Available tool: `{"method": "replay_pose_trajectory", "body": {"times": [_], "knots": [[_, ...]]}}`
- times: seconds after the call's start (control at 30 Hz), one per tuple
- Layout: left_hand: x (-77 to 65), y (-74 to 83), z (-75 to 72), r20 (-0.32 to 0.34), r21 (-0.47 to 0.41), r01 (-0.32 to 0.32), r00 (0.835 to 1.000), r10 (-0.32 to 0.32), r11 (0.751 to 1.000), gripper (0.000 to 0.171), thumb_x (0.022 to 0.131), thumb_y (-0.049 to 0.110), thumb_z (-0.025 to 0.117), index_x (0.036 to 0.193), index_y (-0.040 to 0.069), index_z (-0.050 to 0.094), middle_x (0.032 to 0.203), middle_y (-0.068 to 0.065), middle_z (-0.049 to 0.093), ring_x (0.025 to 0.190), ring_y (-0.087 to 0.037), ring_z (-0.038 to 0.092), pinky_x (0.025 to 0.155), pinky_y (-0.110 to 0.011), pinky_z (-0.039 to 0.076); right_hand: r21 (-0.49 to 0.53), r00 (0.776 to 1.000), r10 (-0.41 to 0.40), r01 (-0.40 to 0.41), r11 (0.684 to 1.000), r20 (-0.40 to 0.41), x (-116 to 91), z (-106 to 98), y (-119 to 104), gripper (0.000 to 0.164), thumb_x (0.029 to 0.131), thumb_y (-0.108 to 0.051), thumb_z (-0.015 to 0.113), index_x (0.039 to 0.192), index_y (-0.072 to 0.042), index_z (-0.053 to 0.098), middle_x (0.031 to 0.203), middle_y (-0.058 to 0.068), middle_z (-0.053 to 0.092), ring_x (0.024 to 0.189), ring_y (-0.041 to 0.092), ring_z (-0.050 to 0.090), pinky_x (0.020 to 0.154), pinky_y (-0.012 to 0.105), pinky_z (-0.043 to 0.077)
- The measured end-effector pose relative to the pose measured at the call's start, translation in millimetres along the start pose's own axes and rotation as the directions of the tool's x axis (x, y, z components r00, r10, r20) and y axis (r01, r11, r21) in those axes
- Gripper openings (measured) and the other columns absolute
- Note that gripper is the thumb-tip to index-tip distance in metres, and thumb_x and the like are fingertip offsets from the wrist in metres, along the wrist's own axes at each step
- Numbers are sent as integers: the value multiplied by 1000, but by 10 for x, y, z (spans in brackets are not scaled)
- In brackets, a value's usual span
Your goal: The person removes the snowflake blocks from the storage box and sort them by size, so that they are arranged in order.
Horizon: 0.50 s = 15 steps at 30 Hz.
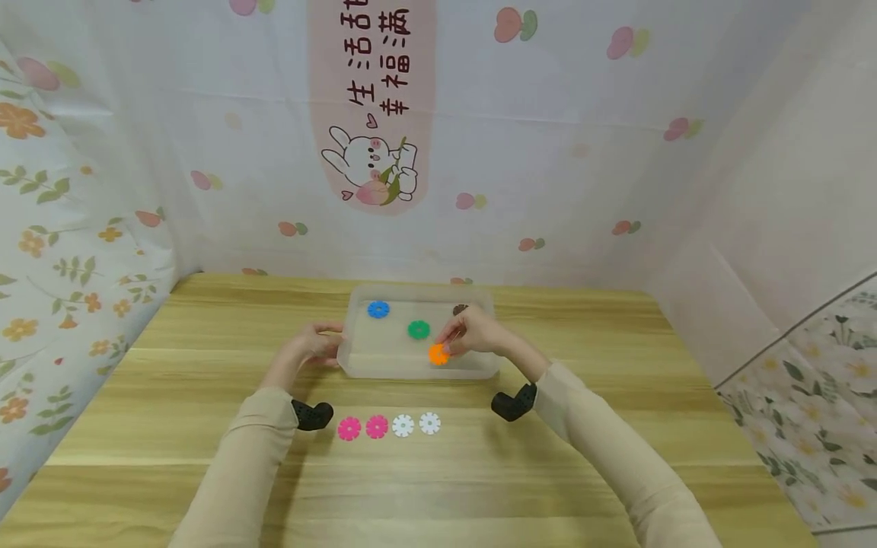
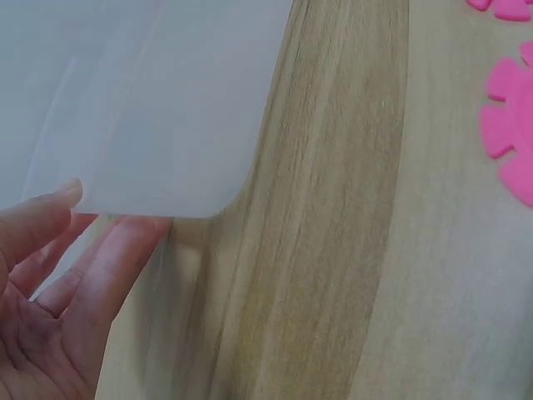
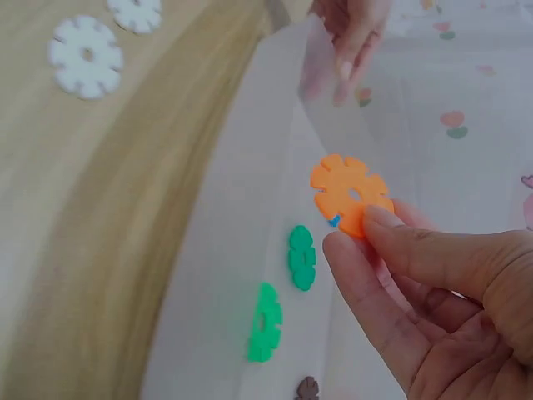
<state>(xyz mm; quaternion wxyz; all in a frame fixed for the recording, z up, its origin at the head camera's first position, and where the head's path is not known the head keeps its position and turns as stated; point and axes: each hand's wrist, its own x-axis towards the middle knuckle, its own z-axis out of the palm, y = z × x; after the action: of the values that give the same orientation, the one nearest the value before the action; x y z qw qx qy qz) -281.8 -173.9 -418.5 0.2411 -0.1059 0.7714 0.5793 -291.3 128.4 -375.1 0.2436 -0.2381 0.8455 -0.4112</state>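
Note:
An orange notched disc (image 1: pixel 438 355) is pinched between the thumb and fingers of my right hand (image 1: pixel 473 332), over the front right part of a translucent plastic box (image 1: pixel 419 374). In the right wrist view the orange disc (image 3: pixel 340 187) is held by its rim, above a green disc (image 3: pixel 302 257) and a brighter green disc (image 3: pixel 265 323). My left hand (image 1: pixel 314 347) grips the box's left side; in the left wrist view its thumb (image 2: pixel 50 208) lies on the wall with fingers behind the edge. A blue disc (image 1: pixel 378 309) and a partly hidden brown disc (image 1: pixel 460 310) are also inside.
In front of the box, two pink discs (image 1: pixel 363 427) and two white discs (image 1: pixel 403 425) lie in a row on the wooden table (image 1: pixel 205 365). A patterned cloth (image 1: pixel 521 152) hangs behind the table and along its sides.

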Motion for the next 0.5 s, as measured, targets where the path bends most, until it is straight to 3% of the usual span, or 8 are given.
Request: {"method": "replay_pose_trajectory", "body": {"times": [0.33, 0.5], "knots": [[-19, 49, -15, -21, 35, -3, 1000, 4, 999, 43, 93, 10, 50, 133, -7, 41, 111, -23, 61, 70, -7, 62, 61, -21, 55, 73, 997, 65, -68, 995, 47, -275, 124, 59, 16, 77, 5, 66, 93, 8, 67, 85, 18, 70, 68, 13, 65, 69, 33, 57], [-10, 30, 3, -29, 48, 13, 1000, -12, 999, 41, 94, 9, 48, 132, -7, 42, 120, -28, 56, 73, -10, 63, 63, -22, 55, 98, 993, 73, -83, 992, 94, -405, 232, 131, 14, 78, 6, 65, 92, 10, 66, 83, 21, 69, 65, 13, 64, 65, 35, 57]]}}
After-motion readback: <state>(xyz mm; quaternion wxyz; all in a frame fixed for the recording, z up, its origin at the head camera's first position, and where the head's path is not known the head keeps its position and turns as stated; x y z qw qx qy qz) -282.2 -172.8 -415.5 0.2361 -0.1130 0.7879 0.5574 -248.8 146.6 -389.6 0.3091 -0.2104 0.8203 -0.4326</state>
